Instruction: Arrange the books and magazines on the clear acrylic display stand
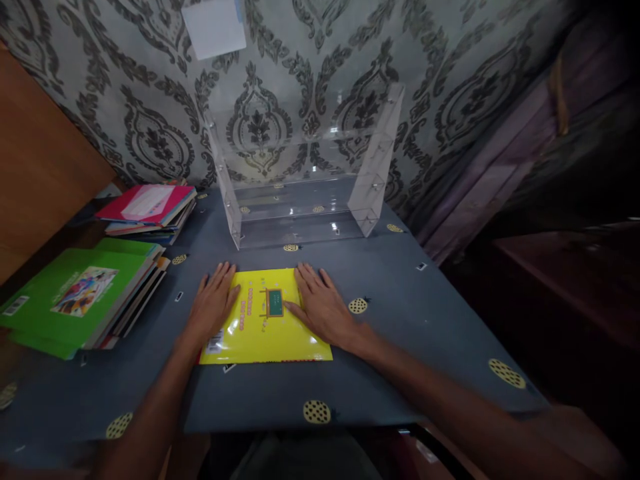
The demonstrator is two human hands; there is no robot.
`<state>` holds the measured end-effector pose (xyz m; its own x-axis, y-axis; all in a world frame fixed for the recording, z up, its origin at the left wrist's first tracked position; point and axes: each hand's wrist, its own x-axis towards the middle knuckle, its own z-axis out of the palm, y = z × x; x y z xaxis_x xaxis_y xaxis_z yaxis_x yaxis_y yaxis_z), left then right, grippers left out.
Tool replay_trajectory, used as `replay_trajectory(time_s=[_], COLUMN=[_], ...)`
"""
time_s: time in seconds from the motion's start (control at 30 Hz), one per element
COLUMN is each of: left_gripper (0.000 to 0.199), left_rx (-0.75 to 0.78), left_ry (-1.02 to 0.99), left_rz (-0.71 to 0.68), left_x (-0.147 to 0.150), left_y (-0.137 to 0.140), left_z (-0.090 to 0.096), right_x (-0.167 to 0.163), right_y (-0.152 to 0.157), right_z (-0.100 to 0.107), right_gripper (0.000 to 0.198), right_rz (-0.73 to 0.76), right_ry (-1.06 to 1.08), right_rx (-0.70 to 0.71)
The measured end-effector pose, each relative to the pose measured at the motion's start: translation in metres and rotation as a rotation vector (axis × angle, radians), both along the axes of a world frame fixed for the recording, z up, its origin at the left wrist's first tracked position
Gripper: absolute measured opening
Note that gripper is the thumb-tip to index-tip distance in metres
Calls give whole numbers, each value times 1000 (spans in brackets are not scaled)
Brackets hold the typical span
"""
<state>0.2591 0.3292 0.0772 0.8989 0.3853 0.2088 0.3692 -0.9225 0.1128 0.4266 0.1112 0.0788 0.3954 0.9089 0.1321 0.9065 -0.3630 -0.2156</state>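
Note:
A yellow book [265, 339] with a small chalkboard picture on its cover lies flat on the table in front of me. My left hand [216, 300] rests on the book's left edge, fingers stretched forward. Across from it, my right hand [323, 303] lies on the book's right side with fingers extended and the thumb near the chalkboard picture. Neither hand is closed round anything. Behind the book stands a clear acrylic rack [370, 190] with tiers and see-through side panels.
Two stacks of books are on the left: one topped by a green book [40, 300], the other by a pink book [155, 200]. The table [390, 373] has a dark cloth with pineapple prints. Patterned wallpaper [165, 127] backs it; a curtain [480, 173] hangs at the right.

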Motion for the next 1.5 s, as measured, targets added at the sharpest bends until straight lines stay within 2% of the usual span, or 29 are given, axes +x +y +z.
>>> replay_trajectory(time_s=[0.2, 0.4, 0.53, 0.77, 0.87, 1.0, 1.2, 1.3, 1.43, 1.5], left_gripper=[50, 40, 40, 45, 50, 52, 53, 54, 55, 60], left_rx=[50, 163, 151, 98, 70, 6, -37, -12, 26, 36], left_ry=[-29, 0, 17, 57, 48, 92, 101, 76, 82, 126], left_rz=[41, 67, -19, -207, -249, -265, -66, -35, -24, -132], left_x=[2, 3, 12, 35, 34, 23, 4, 1, -6, -14], left_y=[-11, -24, -37, -93, -104, -90, -36, -21, -35, -51], left_z=[7, 17, 13, 6, 7, 10, 10, 10, 13, 15], right_x=[-1, 2, 3, 1, 2, 3, 7, 7, 9, 12], right_y=[1, -1, -2, -3, -3, -4, -4, -3, -3, -3], right_z=[6, 6, 5, 7, 6, 4, 4, 7, 10, 10], right_gripper=[77, 72, 69, 58, 57, 59, 61, 60, 55, 52], right_rz=[-23, -16, -3, 7, 2, 19, 28, 23, 17, 21], right_ry=[-14, -25, -51, -79, -75, -46, 11, 22, 24, 23], right_rx=[-52, -17, -7, 0, 2, 21, 28, 6, -2, 14])
